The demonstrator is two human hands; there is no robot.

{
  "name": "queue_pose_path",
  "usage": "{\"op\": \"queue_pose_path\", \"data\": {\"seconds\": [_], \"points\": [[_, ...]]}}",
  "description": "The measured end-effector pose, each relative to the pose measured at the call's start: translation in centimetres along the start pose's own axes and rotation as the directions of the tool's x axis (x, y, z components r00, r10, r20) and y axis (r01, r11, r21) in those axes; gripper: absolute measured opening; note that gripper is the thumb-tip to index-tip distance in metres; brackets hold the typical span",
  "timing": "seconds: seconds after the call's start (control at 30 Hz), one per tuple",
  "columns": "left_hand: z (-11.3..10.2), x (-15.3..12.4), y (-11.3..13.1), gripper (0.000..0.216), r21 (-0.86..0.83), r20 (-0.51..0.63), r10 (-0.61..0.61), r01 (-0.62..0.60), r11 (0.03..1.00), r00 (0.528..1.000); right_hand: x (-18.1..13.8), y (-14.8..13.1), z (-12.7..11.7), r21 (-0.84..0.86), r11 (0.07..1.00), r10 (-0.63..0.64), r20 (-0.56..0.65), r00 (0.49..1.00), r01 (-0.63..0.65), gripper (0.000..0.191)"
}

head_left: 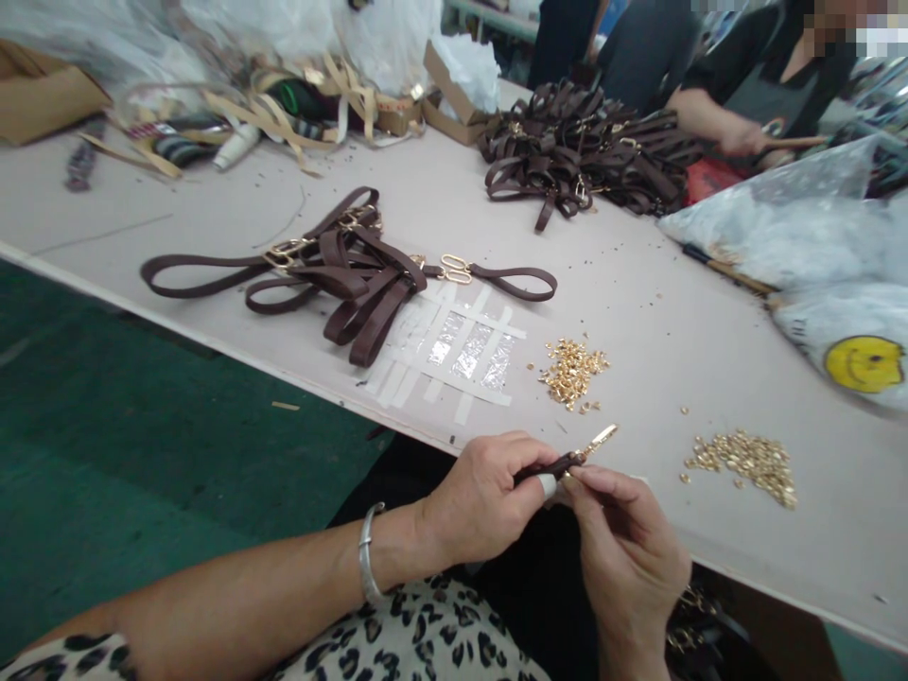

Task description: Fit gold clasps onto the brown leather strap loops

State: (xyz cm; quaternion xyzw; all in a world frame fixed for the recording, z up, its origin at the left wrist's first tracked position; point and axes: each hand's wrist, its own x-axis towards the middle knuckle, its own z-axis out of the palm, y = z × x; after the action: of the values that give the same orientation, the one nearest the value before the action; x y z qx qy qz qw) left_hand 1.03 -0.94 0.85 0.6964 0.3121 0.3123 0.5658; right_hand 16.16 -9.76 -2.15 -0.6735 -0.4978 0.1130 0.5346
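Observation:
My left hand [497, 497] is closed around a dark brown leather strap [543, 468], its thumb and fingers pressing the folded end. From that end a gold-coloured metal buckle [600, 441] sticks out, up and to the right. Against the strap, just below the buckle, are the pinched thumb and forefinger of my right hand [631, 549]. A tiny gold glint shows at those fingertips, too small to make out. Two heaps of small gold-coloured metal fasteners lie on the table: one pile [573, 372] beyond my hands, another pile [752, 462] to the right.
Brown looped straps [369, 274] with gold buckles lie beside a taped patch [468, 350] on the table [624, 284]. Farther back is a large strap heap [582, 151], with a co-worker's hand [742, 137] near it. Plastic bags [801, 227] stand at right; ribbons and a carton [458, 104] at back.

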Motion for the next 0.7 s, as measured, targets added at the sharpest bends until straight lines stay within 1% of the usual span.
{"op": "queue_pose_path", "data": {"seconds": [0.07,0.17,0.23,0.3,0.37,0.47,0.53,0.63,0.7], "points": [[0.1,0.0,0.1,0.030,-0.009,0.002,0.001,-0.001,1.000,1.000,0.1,-0.3,-0.1,-0.014,0.999,-0.045,0.001,0.999,0.045,0.015],[0.3,0.0,0.0,0.025,-0.041,0.006,-0.017,0.017,0.999,1.000,0.2,-0.8,-0.3,-0.064,0.986,-0.153,0.040,0.987,0.156,0.016],[0.5,-0.2,-0.1,0.024,-0.046,-0.002,-0.014,0.014,0.999,1.000,0.3,-1.0,-0.3,-0.026,0.987,-0.154,0.051,0.987,0.156,0.015],[0.6,-0.4,-0.3,0.027,-0.016,-0.018,0.022,-0.022,1.000,1.000,0.2,-1.1,-0.2,0.060,0.995,-0.083,0.028,0.996,0.082,0.013],[0.6,-0.6,-0.5,0.030,0.032,-0.026,0.073,-0.073,0.997,0.997,0.1,-1.3,0.1,0.130,0.991,0.019,-0.014,1.000,-0.017,0.013],[0.6,-0.8,-0.6,0.032,0.083,-0.019,0.130,-0.128,0.988,0.991,0.0,-1.5,0.5,0.238,0.957,0.187,-0.060,0.981,-0.168,0.022],[0.6,-0.9,-0.6,0.031,0.105,-0.020,0.158,-0.155,0.982,0.987,-0.1,-1.3,0.6,0.331,0.911,0.275,-0.042,0.961,-0.246,0.028],[1.0,-1.0,-0.6,0.030,0.136,0.012,0.210,-0.210,0.968,0.978,-0.5,-0.5,0.6,0.412,0.857,0.341,-0.006,0.940,-0.308,0.036],[1.2,-0.7,-0.5,0.029,0.197,0.088,0.242,-0.255,0.947,0.966,-1.0,0.2,0.4,0.416,0.855,0.343,-0.005,0.939,-0.310,0.042]]}}
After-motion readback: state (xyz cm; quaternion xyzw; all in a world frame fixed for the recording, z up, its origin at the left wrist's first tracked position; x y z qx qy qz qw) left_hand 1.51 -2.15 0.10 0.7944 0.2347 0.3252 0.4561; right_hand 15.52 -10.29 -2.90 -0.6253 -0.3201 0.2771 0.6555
